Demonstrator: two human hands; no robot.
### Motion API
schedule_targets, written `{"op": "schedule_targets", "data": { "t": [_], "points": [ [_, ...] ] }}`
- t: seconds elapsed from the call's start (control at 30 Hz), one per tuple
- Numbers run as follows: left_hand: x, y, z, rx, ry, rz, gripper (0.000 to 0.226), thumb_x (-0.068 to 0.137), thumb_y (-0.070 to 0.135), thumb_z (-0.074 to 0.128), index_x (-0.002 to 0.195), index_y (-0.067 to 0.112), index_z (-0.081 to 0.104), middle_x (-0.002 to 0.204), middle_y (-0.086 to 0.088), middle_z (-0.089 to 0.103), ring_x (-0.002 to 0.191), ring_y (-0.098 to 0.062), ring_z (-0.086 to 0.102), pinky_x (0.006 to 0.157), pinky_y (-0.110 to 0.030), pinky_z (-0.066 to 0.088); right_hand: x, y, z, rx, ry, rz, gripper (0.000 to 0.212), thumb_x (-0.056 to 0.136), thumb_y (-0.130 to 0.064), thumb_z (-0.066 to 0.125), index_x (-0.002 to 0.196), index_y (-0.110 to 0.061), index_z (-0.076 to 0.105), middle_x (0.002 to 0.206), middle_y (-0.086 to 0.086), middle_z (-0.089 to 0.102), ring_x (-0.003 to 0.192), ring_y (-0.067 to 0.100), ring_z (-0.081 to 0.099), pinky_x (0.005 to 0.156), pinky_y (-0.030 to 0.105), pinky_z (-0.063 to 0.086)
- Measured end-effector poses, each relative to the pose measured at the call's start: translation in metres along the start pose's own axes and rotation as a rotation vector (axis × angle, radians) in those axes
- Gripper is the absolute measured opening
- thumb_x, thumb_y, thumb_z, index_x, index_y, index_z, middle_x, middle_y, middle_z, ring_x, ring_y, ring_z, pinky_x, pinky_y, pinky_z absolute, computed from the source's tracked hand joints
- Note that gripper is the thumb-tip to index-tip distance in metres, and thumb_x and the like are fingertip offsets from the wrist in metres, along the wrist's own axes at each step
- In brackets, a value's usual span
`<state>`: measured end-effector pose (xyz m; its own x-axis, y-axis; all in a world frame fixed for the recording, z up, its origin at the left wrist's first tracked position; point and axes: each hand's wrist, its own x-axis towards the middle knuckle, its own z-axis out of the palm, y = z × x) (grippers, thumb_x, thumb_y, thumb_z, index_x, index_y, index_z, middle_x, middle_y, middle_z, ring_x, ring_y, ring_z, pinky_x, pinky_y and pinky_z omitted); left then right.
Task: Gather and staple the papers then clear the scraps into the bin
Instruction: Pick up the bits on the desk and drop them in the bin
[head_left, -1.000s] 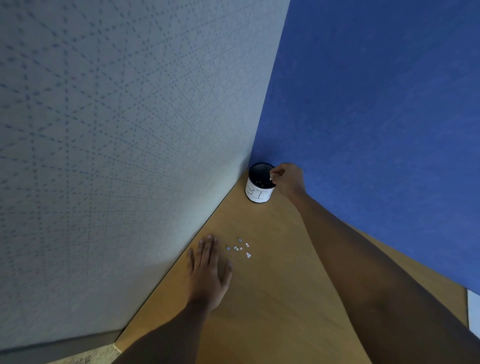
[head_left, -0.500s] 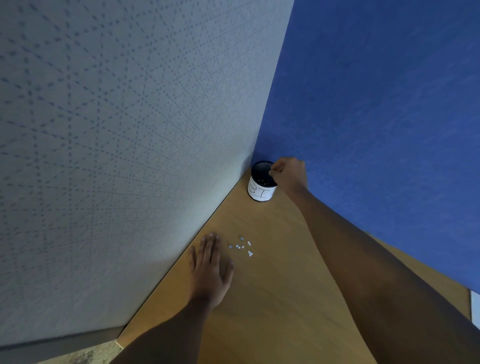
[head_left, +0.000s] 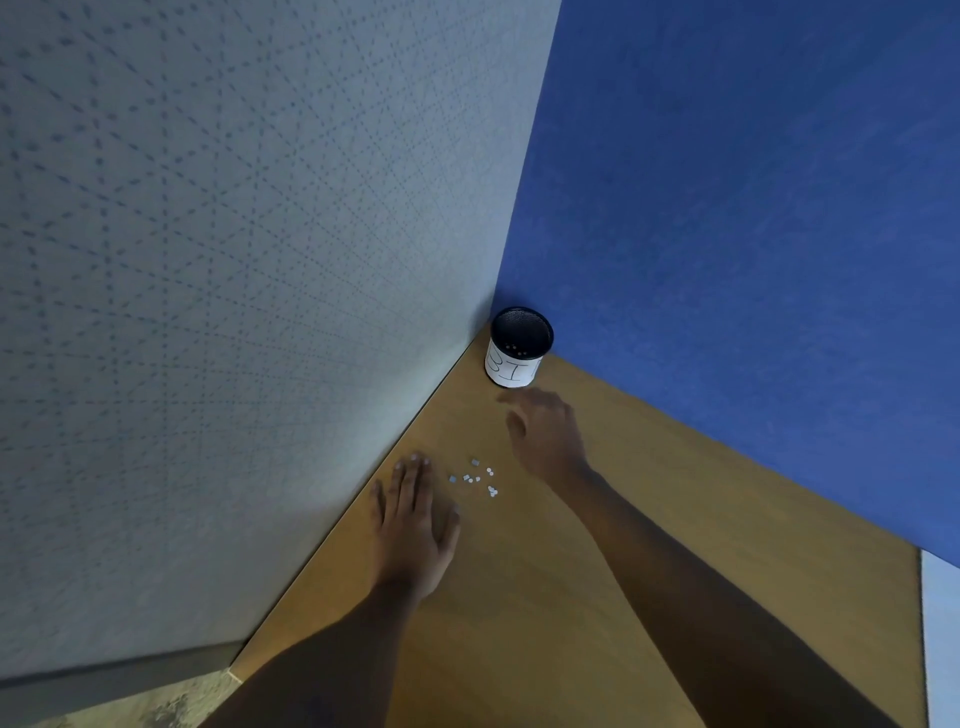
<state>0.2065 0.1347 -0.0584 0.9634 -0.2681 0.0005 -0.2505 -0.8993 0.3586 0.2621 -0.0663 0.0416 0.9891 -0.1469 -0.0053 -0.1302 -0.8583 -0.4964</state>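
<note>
A small black mesh bin (head_left: 521, 343) with a white label stands in the far corner of the wooden desk (head_left: 597, 597); a few white bits lie inside it. Several tiny white paper scraps (head_left: 477, 477) are scattered on the desk below it. My left hand (head_left: 415, 519) lies flat on the desk just left of the scraps, fingers straight. My right hand (head_left: 545, 431) hovers between the bin and the scraps, fingers loose and spread, holding nothing that I can see. No papers or stapler are in view.
A grey patterned partition (head_left: 234, 312) walls the desk on the left and a blue partition (head_left: 753, 234) on the right, meeting behind the bin. The desk's right edge (head_left: 923, 623) shows near the frame's border.
My right hand has left the bin's rim, where it pinched over the opening, and has come back down toward the scraps with fingers loosened. The left hand stays flat.
</note>
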Motion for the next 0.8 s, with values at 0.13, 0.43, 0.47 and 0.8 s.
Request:
{"op": "schedule_targets", "data": {
  "t": [0.13,0.43,0.47,0.8],
  "points": [
    [0.0,0.0,-0.001,0.0,-0.002,0.004,0.073,0.094,0.054,0.032,0.153,0.013,0.018,0.161,-0.002,0.017,0.15,-0.017,0.004,0.12,-0.044,0.0,-0.048,0.01,0.029,-0.256,-0.176,0.055,0.049,0.099,-0.036,0.041,0.147,-0.037,0.032,0.157,-0.008,0.027,0.146,0.026,0.017,0.114,0.046,0.012],
    [0.0,0.002,-0.002,-0.006,0.007,0.01,0.072,0.093,0.054,0.033,0.152,0.014,0.022,0.16,-0.004,0.021,0.149,-0.019,0.009,0.12,-0.043,-0.001,-0.105,0.016,0.075,-0.366,-0.264,0.121,0.066,0.095,-0.059,0.02,0.15,-0.025,0.03,0.16,-0.001,0.025,0.145,0.034,0.014,0.108,0.061,0.021],
    [-0.001,0.001,-0.002,-0.004,0.002,0.01,0.072,0.093,0.054,0.033,0.152,0.014,0.022,0.16,-0.004,0.021,0.149,-0.019,0.008,0.12,-0.043,-0.001,-0.105,0.015,0.077,-0.358,-0.269,0.116,0.067,0.097,-0.059,0.015,0.151,-0.024,0.027,0.161,-0.002,0.019,0.147,0.034,0.01,0.109,0.06,0.015],
    [-0.001,0.002,-0.005,0.013,-0.023,0.001,0.073,0.096,0.059,0.029,0.154,0.015,0.016,0.162,-0.002,0.014,0.15,-0.017,-0.001,0.12,-0.044,0.0,-0.072,0.009,0.071,-0.13,-0.211,-0.047,0.068,0.097,-0.058,0.015,0.155,-0.022,0.012,0.163,0.003,0.002,0.15,0.022,0.0,0.12,0.048,0.003]
  ]
}}
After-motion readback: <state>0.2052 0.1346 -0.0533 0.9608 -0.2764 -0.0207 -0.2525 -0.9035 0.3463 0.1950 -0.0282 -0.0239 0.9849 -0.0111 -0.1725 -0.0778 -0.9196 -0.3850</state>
